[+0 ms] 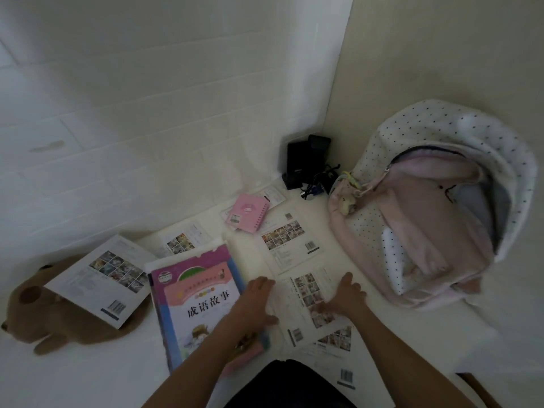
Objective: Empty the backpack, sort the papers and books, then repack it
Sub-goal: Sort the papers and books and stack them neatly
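Note:
A pink backpack (424,219) with a dotted white lining lies unzipped at the right. White booklets are spread on the white surface. My left hand (259,298) rests with flat fingers between a purple and pink storybook (194,301) and a white booklet (315,304). My right hand (347,295) presses flat on that same booklet. Another booklet (290,240) lies beyond it, and a small pink spiral notebook (248,212) sits further back. One more booklet (103,278) leans on a brown plush toy (44,313) at the left.
A black charger block with cables (307,166) stands in the corner by the wall. More white booklets (335,357) lie near my knees. A white brick-pattern wall (147,113) rises behind the surface. A dark edge (477,387) shows at the bottom right.

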The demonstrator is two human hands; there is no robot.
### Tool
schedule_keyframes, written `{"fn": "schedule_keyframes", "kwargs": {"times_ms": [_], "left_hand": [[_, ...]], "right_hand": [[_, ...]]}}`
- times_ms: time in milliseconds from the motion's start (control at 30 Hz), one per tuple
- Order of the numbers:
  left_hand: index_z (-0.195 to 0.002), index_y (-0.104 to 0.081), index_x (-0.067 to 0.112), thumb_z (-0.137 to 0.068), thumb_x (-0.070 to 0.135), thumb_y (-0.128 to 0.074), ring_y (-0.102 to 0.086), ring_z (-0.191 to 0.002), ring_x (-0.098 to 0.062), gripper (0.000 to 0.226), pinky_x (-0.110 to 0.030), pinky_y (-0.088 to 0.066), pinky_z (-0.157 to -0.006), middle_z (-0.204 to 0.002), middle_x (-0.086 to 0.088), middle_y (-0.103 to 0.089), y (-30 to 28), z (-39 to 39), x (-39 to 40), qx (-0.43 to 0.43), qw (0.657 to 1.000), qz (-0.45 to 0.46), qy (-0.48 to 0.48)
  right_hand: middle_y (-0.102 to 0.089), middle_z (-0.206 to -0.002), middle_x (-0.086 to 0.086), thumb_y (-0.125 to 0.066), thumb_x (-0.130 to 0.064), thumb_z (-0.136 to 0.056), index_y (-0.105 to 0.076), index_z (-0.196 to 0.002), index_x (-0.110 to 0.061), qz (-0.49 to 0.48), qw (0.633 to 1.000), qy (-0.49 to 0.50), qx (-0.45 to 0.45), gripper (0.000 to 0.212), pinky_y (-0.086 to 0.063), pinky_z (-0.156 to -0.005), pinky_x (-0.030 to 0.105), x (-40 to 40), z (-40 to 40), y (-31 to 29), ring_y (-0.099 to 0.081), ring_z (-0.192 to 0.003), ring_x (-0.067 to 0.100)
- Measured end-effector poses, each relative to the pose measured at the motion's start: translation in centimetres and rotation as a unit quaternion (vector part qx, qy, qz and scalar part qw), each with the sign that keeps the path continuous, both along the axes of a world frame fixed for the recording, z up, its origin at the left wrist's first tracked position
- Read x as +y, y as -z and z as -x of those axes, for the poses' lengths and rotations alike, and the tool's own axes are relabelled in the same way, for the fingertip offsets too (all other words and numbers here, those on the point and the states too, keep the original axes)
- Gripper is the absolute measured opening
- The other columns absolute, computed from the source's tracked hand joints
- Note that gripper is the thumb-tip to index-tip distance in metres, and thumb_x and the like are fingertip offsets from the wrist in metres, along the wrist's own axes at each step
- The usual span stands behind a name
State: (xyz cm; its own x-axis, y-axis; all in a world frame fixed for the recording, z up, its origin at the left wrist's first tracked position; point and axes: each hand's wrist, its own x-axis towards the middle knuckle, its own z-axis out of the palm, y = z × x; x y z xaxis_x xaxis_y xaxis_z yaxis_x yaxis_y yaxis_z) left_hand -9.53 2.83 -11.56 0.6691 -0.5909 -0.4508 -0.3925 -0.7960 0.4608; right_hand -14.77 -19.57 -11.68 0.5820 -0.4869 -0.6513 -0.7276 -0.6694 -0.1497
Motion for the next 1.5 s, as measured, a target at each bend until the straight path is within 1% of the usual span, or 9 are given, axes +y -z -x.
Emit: {"fn": "schedule_keyframes", "kwargs": {"times_ms": [133, 267, 400, 533, 667, 933, 1100, 1267, 1500], "left_hand": [[-0.149, -0.014, 0.015, -0.072, 0.049, -0.073, -0.008, -0.143, -0.028, 0.103, -0.037, -0.012, -0.117, -0.156, -0.009, -0.007, 1.4, 0.8, -2.0, 0.000, 1.000, -0.012, -0.022], [-0.150, -0.006, 0.017, -0.068, 0.050, -0.076, -0.002, -0.144, -0.032, 0.113, -0.043, -0.012, -0.118, -0.158, -0.010, 0.001, 1.4, 0.5, -2.3, -0.011, 0.999, -0.046, -0.009], [-0.151, -0.001, 0.017, -0.071, 0.048, -0.075, 0.002, -0.144, -0.034, 0.113, -0.049, -0.015, -0.117, -0.158, -0.010, 0.010, 0.7, 0.7, -2.7, -0.022, 0.996, -0.088, 0.012], [-0.151, 0.002, 0.015, -0.073, 0.048, -0.073, 0.000, -0.144, -0.034, 0.113, -0.049, -0.018, -0.115, -0.158, -0.012, 0.010, 0.2, 0.8, -3.3, -0.030, 0.992, -0.118, 0.017], [-0.151, 0.001, 0.014, -0.073, 0.048, -0.073, -0.002, -0.144, -0.034, 0.112, -0.049, -0.019, -0.114, -0.158, -0.013, 0.008, 0.0, 0.8, -3.4, -0.036, 0.991, -0.131, 0.017], [-0.151, 0.001, 0.017, -0.077, 0.050, -0.069, -0.004, -0.144, -0.032, 0.106, -0.049, -0.020, -0.113, -0.158, -0.010, 0.005, -0.2, 1.3, -3.4, -0.052, 0.989, -0.134, 0.016], [-0.149, 0.014, 0.011, -0.072, 0.058, -0.069, 0.016, -0.144, -0.032, 0.122, -0.047, -0.001, -0.117, -0.155, -0.017, 0.021, 0.0, 2.5, -3.2, -0.031, 0.991, -0.127, 0.042], [-0.143, 0.028, 0.010, -0.057, 0.076, -0.067, 0.032, -0.136, -0.041, 0.144, -0.049, 0.015, -0.112, -0.145, -0.028, 0.035, 0.8, 4.7, -2.8, -0.032, 0.982, -0.159, 0.100], [-0.141, 0.032, 0.011, -0.053, 0.076, -0.069, 0.036, -0.133, -0.041, 0.149, -0.050, 0.016, -0.111, -0.138, -0.026, 0.043, 0.5, 5.3, -3.0, -0.024, 0.980, -0.164, 0.110]], "right_hand": [[-0.028, -0.145, 0.016, -0.080, -0.058, -0.060, -0.019, -0.142, -0.004, 0.012, 0.999, -0.011, 0.033, 0.115, -0.035, -0.106, 0.051, -0.2, 0.7, -0.4, -0.027, -0.135, 0.034], [-0.033, -0.139, 0.013, -0.081, -0.056, -0.061, -0.027, -0.136, -0.006, 0.011, 1.000, -0.021, -0.001, 0.105, -0.041, -0.100, 0.046, 0.3, 1.1, -0.4, -0.036, -0.130, 0.032], [-0.039, -0.133, 0.013, -0.082, -0.052, -0.061, -0.028, -0.132, -0.006, -0.004, 0.999, -0.003, -0.037, 0.101, -0.048, -0.093, 0.040, 0.5, 1.4, -0.5, -0.049, -0.120, 0.032], [-0.033, -0.139, 0.011, -0.076, -0.055, -0.067, -0.023, -0.136, -0.009, 0.023, 0.998, -0.001, -0.050, 0.098, -0.044, -0.095, 0.046, 1.1, 2.0, -0.8, -0.037, -0.127, 0.034], [-0.015, -0.150, 0.013, -0.070, -0.062, -0.069, -0.009, -0.145, -0.017, 0.055, 0.997, 0.030, -0.043, 0.108, -0.038, -0.096, 0.052, 1.6, 3.3, -1.0, -0.021, -0.133, 0.035], [-0.021, -0.140, 0.016, -0.081, -0.044, -0.066, -0.019, -0.135, -0.017, 0.018, 0.987, 0.133, -0.084, 0.097, -0.043, -0.086, 0.048, 1.6, 4.7, -0.7, -0.029, -0.122, 0.037], [-0.027, -0.135, 0.020, -0.082, -0.031, -0.070, -0.022, -0.132, -0.012, 0.009, 0.971, 0.213, -0.110, 0.089, -0.039, -0.080, 0.039, 2.1, 4.9, -0.4, -0.037, -0.117, 0.039], [-0.041, -0.132, 0.025, -0.081, -0.027, -0.071, -0.021, -0.135, -0.008, -0.013, 0.961, 0.252, -0.110, 0.089, -0.039, -0.096, 0.040, 1.6, 5.1, 0.2, -0.047, -0.115, 0.038], [-0.055, -0.114, 0.015, -0.082, -0.031, -0.069, -0.035, -0.126, 0.000, -0.141, 0.955, 0.242, -0.094, 0.080, -0.054, -0.066, 0.034, -0.3, 4.3, -1.2, -0.059, -0.085, 0.026]]}}
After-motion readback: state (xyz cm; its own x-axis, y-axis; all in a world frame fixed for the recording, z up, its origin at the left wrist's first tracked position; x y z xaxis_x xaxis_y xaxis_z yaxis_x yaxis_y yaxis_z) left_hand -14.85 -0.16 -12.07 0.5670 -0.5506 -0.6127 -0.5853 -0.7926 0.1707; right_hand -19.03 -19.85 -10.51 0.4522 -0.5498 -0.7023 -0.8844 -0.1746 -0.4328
